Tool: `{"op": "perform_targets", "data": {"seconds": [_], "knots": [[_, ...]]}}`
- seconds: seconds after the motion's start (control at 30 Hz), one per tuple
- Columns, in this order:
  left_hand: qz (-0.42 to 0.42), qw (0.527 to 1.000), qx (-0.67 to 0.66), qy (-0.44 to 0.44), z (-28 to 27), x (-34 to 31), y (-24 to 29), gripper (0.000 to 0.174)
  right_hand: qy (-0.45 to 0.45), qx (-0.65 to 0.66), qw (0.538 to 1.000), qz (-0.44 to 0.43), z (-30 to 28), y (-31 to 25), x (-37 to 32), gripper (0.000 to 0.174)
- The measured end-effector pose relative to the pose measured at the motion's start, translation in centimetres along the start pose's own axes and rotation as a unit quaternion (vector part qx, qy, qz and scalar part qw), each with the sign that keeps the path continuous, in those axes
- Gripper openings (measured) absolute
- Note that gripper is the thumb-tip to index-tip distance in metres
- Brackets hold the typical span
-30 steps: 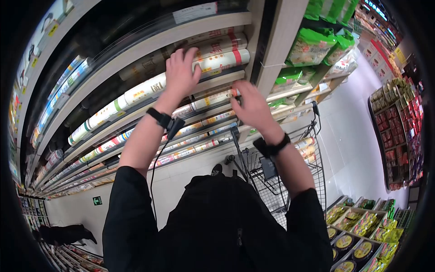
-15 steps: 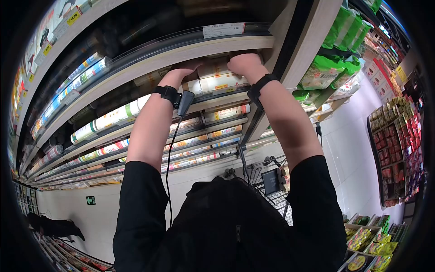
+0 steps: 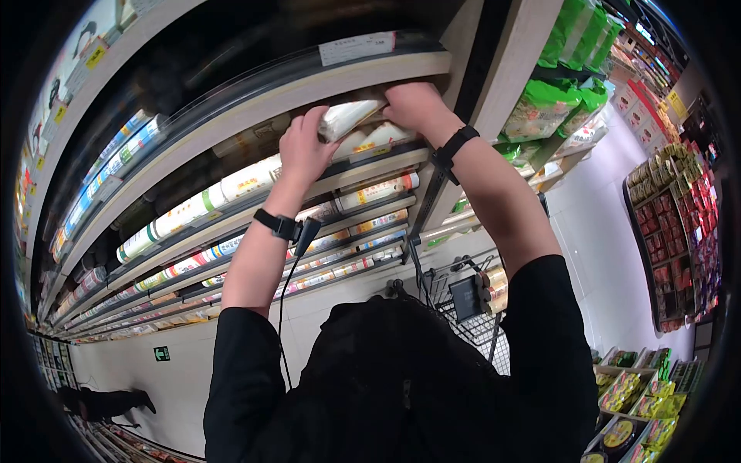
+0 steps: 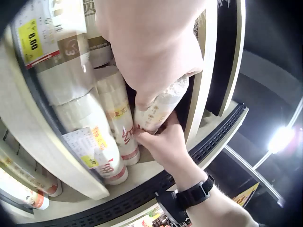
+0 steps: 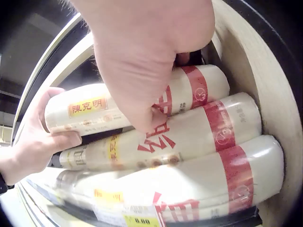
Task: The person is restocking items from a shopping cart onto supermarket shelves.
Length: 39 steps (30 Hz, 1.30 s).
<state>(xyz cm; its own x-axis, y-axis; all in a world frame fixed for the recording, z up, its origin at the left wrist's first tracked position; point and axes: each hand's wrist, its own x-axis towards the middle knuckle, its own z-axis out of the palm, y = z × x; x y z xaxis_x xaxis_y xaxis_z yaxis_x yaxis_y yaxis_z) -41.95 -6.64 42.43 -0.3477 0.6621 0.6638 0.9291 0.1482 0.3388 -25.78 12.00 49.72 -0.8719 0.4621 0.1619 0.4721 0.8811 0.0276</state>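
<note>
On a shelf, both hands grip one cylindrical pack of dried noodles [image 3: 349,116], white with a red band. My left hand [image 3: 305,147] curls around its left end, with the thumb in front, as the right wrist view shows. Farther right, my right hand [image 3: 417,106] holds the pack [image 5: 85,109] from above, its thumb over the red print. In the head view, the pack's left end tilts out towards the shelf front. Beneath it lie a second noodle pack [image 5: 194,127] and a third [image 5: 208,177] near the shelf's front edge.
A shelf board [image 3: 309,81] runs close above the hands, and an upright [image 3: 502,69] stands to the right. Lower shelves hold more noodle packs [image 3: 378,191]. A shopping cart [image 3: 444,297] with packs in it stands below the right arm. Green bags [image 3: 552,108] fill neighbouring shelves.
Both hands reached into the shelf, the right one rising from a lower shelf. A noodle pack is now gripped between them, its left end drawn outward.
</note>
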Motion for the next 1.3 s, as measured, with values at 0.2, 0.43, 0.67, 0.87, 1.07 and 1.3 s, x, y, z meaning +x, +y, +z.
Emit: {"op": "perform_targets", "data": {"seconds": [0.2, 0.43, 0.67, 0.87, 1.07, 1.3], "knots": [[0.237, 0.961, -0.087, 0.116, -1.0, -5.0, -0.4, 0.069, 0.398, -0.071, 0.884, -0.233, 1.4, -0.6, -5.2, 0.034], [0.306, 0.914, -0.246, -0.1, -5.9, -6.8, 4.4, 0.07, 0.338, 0.064, 0.923, -0.171, 2.2, -0.5, -16.8, 0.061], [0.204, 0.836, -0.329, -0.389, -0.9, -4.9, 13.1, 0.067, 0.056, 0.408, 0.91, 0.039, 7.9, -0.3, -28.2, 0.072], [0.228, 0.745, -0.324, -0.537, 9.3, -8.7, 18.0, 0.071, -0.04, 0.573, 0.791, 0.211, 16.9, -0.1, -35.4, 0.071], [0.293, 0.703, -0.296, -0.577, 14.9, -14.2, 20.2, 0.065, -0.109, 0.627, 0.723, 0.267, 21.9, 0.1, -38.5, 0.076], [0.363, 0.65, -0.224, -0.629, 18.0, -18.1, 19.7, 0.065, -0.032, 0.629, 0.704, 0.328, 23.7, -2.8, -40.4, 0.074]]}}
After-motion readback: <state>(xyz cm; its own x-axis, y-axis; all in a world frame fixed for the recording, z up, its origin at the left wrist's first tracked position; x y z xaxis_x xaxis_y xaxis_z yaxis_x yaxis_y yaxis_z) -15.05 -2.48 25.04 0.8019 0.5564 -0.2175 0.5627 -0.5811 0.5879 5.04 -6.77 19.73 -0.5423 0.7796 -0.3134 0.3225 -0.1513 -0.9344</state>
